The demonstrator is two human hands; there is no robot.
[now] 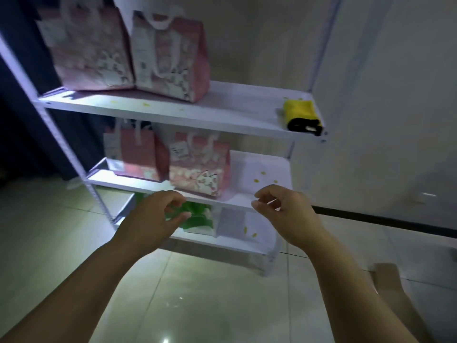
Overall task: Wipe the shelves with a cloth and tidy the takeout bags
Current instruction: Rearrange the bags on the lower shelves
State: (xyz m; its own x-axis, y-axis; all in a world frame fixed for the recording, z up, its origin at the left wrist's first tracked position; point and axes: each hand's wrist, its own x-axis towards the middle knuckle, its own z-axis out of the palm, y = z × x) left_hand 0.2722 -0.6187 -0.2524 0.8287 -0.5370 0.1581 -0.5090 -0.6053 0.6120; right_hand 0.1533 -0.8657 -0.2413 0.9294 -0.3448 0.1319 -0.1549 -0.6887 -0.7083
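A white metal shelf unit stands against the wall. Its upper shelf (222, 112) holds two pink takeout bags (170, 58) at the left and a folded yellow and black cloth (303, 115) at the right end. Two more pink bags (200, 167) stand on the middle shelf (262, 164). On the bottom shelf (232, 241) a green bag (197, 219) shows partly behind my left hand (153, 214). My right hand (284, 209) hovers at the middle shelf's front edge. Both hands are empty with fingers loosely curled and apart.
Small yellow specks lie on all three shelves. The floor is pale glossy tile. A brown cardboard piece (390, 280) lies on the floor at the lower right. A dark curtain (19, 120) hangs left of the unit, and a white wall with a dark skirting stands to the right.
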